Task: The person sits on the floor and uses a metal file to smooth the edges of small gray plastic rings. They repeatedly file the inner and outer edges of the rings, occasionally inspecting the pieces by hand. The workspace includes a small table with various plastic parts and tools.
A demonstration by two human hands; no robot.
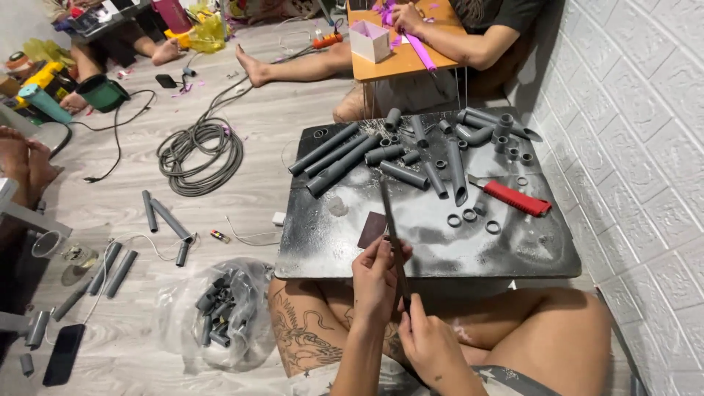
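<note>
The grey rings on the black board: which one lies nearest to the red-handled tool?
The ring just above the red handle, almost touching it. The other rings lie lower left of the handle.

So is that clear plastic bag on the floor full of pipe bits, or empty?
Partly full. The clear plastic bag lies slumped and open on the floor, with a heap of short grey pipe pieces showing through it.

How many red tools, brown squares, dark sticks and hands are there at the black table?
Red-handled tool: 1
Brown square: 1
Dark stick: 1, held in both hands
Hands: 2, left hand and right hand
Total: 5
</note>
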